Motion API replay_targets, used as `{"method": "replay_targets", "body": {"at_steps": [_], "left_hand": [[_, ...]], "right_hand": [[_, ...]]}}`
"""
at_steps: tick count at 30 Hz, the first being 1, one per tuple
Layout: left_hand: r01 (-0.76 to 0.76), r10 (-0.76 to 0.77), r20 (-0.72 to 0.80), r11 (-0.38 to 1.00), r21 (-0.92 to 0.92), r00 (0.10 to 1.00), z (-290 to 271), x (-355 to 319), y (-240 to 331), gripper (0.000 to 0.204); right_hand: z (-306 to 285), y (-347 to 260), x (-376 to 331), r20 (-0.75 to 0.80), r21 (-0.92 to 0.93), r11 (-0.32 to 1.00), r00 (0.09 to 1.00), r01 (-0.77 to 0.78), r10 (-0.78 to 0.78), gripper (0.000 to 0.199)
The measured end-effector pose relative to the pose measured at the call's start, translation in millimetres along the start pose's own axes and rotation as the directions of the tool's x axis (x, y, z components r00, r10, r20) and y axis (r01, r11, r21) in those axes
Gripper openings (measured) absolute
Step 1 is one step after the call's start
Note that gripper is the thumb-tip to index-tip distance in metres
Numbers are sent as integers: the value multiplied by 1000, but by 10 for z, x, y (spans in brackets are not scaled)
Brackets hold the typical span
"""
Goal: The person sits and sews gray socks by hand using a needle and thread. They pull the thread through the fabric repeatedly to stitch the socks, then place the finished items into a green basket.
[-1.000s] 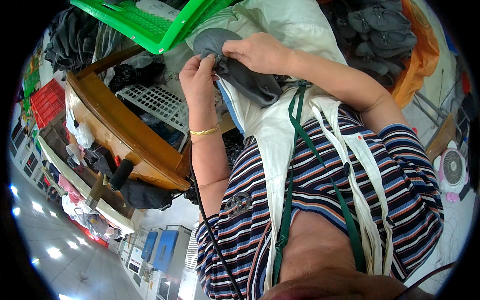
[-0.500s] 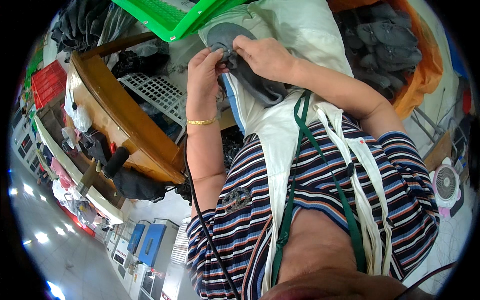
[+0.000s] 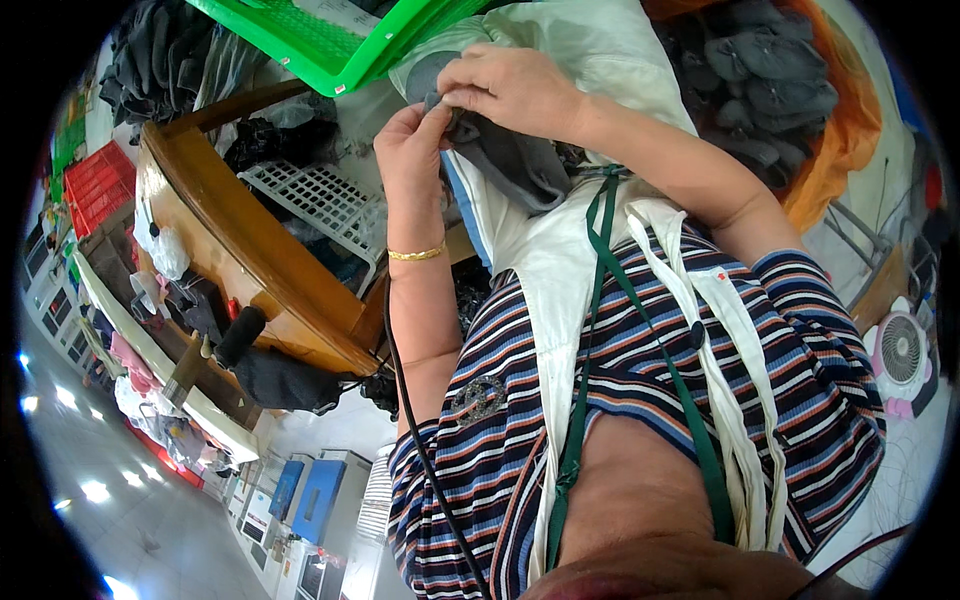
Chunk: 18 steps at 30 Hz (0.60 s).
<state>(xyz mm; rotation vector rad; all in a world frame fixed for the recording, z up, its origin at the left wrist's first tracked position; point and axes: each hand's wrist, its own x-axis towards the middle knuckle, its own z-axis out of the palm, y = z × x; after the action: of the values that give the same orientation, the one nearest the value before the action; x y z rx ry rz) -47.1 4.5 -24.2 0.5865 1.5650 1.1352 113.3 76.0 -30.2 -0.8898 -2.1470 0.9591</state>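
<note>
Both hands are pinching a dark grey sock (image 3: 510, 160) (bunched between them): left hand (image 3: 412, 150) gripping its edge, right hand (image 3: 510, 88) nipping it from above, below a green crate (image 3: 330, 45).

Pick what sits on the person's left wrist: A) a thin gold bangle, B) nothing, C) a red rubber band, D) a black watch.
A: a thin gold bangle circles the wrist just below the left hand, which, together with the right hand, pinches a dark grey piece of fabric in front of the white apron.
</note>
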Motion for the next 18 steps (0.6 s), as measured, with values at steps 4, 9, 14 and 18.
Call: {"method": "replay_targets", "body": {"at_steps": [4,9,14,18], "left_hand": [[2,-2,7,997,83,1000,-14,56,-48,15],[-53,54,-3,980,192,999,-28,97,-135,16],[-74,106,-94,953,295,990,-1,130,-161,19],[-116,140,-80,961,249,987,5,96,-177,21]], "right_hand": [[215,121,28,-31,-11,999,999,41,-41,7],[349,83,228,-218,143,986,975,81,-49,11],[-218,124,272,389,710,391,789,-586,475,19],[-879,668,-17,279,875,171,760,-453,587,19]]}}
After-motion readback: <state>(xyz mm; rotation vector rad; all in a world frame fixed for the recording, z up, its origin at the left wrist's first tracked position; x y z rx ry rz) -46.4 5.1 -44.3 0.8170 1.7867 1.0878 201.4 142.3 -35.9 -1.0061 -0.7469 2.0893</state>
